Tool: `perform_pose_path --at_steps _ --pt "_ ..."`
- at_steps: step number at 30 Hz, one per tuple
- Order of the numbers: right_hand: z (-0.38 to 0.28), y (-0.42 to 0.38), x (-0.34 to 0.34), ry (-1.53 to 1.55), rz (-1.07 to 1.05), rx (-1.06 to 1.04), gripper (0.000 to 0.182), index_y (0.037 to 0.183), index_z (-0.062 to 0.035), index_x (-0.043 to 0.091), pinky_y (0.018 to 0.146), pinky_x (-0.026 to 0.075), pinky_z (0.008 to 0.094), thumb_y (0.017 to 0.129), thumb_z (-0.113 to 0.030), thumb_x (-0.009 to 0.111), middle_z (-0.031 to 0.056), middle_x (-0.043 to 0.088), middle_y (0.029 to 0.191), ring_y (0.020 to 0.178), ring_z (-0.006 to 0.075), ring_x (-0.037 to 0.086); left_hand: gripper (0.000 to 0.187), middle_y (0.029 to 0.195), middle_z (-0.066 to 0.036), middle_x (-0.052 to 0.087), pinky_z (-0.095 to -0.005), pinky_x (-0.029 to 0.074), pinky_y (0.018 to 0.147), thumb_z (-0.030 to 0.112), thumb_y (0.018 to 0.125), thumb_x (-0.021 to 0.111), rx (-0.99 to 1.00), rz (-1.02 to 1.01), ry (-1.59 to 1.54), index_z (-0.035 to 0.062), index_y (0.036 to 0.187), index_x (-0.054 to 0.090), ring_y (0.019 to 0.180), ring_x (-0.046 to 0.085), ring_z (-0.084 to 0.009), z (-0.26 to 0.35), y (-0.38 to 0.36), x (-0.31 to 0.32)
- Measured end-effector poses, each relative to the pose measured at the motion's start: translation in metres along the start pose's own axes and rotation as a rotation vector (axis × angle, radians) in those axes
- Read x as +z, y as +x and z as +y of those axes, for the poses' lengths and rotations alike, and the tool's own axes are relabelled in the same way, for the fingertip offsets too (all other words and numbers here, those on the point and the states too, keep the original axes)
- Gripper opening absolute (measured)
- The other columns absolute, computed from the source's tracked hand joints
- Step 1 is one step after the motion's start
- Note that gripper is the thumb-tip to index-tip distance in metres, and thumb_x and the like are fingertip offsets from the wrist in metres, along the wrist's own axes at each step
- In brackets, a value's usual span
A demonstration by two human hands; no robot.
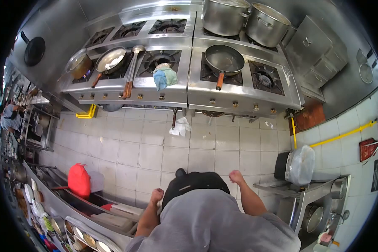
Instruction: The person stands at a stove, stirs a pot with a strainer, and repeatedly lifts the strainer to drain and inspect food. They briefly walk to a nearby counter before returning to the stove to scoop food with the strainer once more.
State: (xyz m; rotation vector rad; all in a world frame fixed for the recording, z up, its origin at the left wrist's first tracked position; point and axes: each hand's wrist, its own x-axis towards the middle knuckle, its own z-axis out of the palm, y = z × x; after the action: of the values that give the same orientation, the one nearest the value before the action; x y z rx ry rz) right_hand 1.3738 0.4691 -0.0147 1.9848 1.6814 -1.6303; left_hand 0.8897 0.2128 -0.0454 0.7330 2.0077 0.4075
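So, left hand (157,196) and right hand (236,177) look empty; can't tell if fingers fully close. Clear plastic bag (304,164) near steel rack's (300,210) far-left corner: probably light, floppy, slippery; bunch its rim.

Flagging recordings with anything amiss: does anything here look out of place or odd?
Yes. A crumpled white sheet, paper or cloth, appears to lie on the tiled floor before the stove, with small scraps farther right, like litter. Bunched cloths sit by a burner, odd for fabric.
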Motion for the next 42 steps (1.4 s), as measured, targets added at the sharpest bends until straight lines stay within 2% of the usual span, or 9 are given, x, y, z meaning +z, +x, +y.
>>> perform_pose_path --at_steps 5,12,17,18,21,24,28,34,42 --pt "-0.081 0.014 0.012 0.028 0.068 -0.022 0.013 0.076 -0.0017 0.06 0.041 0.046 0.0286 0.075 -0.013 0.055 0.0075 0.057 0.06 0.05 0.015 0.055 0.015 0.065 -0.011 0.064 -0.0305 0.049 0.056 0.013 0.078 0.056 -0.077 0.115 -0.26 0.0004 0.079 0.065 0.061 0.061 -0.0167 -0.008 -0.006 -0.034" --pt "-0.135 0.056 -0.005 -0.13 -0.037 -0.051 0.013 0.073 -0.0015 0.062 0.043 0.046 0.0301 0.073 -0.013 0.054 0.0095 0.058 0.058 0.048 0.0164 0.056 0.014 0.061 -0.004 0.057 -0.026 0.039 0.039 0.01 0.079 0.054 -0.272 0.198 -0.528 -0.0012 0.078 0.061 0.046 0.05 -0.0106 -0.016 -0.05 -0.021" --pt "-0.155 0.094 -0.034 -0.282 -0.046 -0.075 0.018 0.07 0.0 0.064 0.05 0.049 0.0338 0.071 -0.012 0.051 0.015 0.06 0.058 0.05 0.0217 0.06 0.013 0.062 -0.005 0.058 -0.0255 0.04 0.04 0.011 0.08 0.056 -0.296 0.165 -0.721 -0.0005 0.081 0.062 0.048 0.052 -0.0108 -0.025 -0.086 0.038" --pt "-0.159 0.106 -0.038 -0.305 -0.027 -0.046 0.019 0.072 0.0006 0.065 0.058 0.051 0.0375 0.071 -0.013 0.051 0.0184 0.063 0.065 0.059 0.0281 0.063 0.013 0.063 -0.005 0.058 -0.0268 0.042 0.041 0.012 0.08 0.058 -0.362 0.213 -0.687 -0.0008 0.082 0.062 0.048 0.052 -0.0113 -0.001 -0.095 0.044" --pt "-0.149 0.161 -0.045 -0.497 0.106 -0.327 0.017 0.069 -0.0011 0.063 0.046 0.047 0.0317 0.072 -0.013 0.051 0.013 0.061 0.059 0.047 0.0176 0.058 0.015 0.073 -0.007 0.062 -0.0272 0.048 0.06 0.01 0.081 0.057 -0.367 0.178 -0.545 -0.0025 0.088 0.062 0.065 0.059 -0.0151 0.013 -0.103 0.069" --pt "-0.183 0.171 -0.063 -0.43 0.138 -0.373 0.016 0.072 -0.0016 0.064 0.057 0.049 0.0356 0.07 -0.013 0.054 0.0165 0.064 0.068 0.061 0.024 0.063 0.015 0.081 -0.007 0.064 -0.0263 0.046 0.067 0.006 0.083 0.055 -0.352 0.223 -0.601 -0.0032 0.092 0.062 0.073 0.059 -0.0154 -0.018 -0.086 0.109" --pt "-0.22 0.188 -0.079 -0.509 0.143 -0.346 0.015 0.076 -0.0025 0.065 0.064 0.049 0.0372 0.069 -0.013 0.057 0.0172 0.064 0.071 0.072 0.0288 0.063 0.014 0.081 -0.006 0.064 -0.0258 0.046 0.068 0.003 0.084 0.054 -0.335 0.229 -0.541 -0.003 0.092 0.063 0.074 0.057 -0.0135 0.063 -0.096 0.078" --pt "-0.243 0.197 -0.083 -0.36 -0.026 -0.327 0.016 0.069 -0.0021 0.065 0.06 0.049 0.0392 0.068 -0.013 0.054 0.0185 0.063 0.067 0.064 0.0291 0.064 0.011 0.077 -0.004 0.063 -0.0253 0.045 0.064 0.004 0.081 0.059 -0.305 0.32 -0.708 -0.0013 0.089 0.064 0.07 0.055 -0.0112 0.086 -0.079 0.076" --pt "-0.22 0.173 -0.053 -0.356 -0.269 -0.192 0.014 0.063 -0.0042 0.059 0.042 0.044 0.0307 0.072 -0.012 0.052 0.0091 0.058 0.055 0.046 0.0159 0.055 0.014 0.073 -0.008 0.064 -0.0281 0.047 0.064 0.01 0.077 0.061 -0.412 0.296 -0.544 -0.0003 0.086 0.065 0.069 0.058 -0.0137 0.09 -0.081 0.057"
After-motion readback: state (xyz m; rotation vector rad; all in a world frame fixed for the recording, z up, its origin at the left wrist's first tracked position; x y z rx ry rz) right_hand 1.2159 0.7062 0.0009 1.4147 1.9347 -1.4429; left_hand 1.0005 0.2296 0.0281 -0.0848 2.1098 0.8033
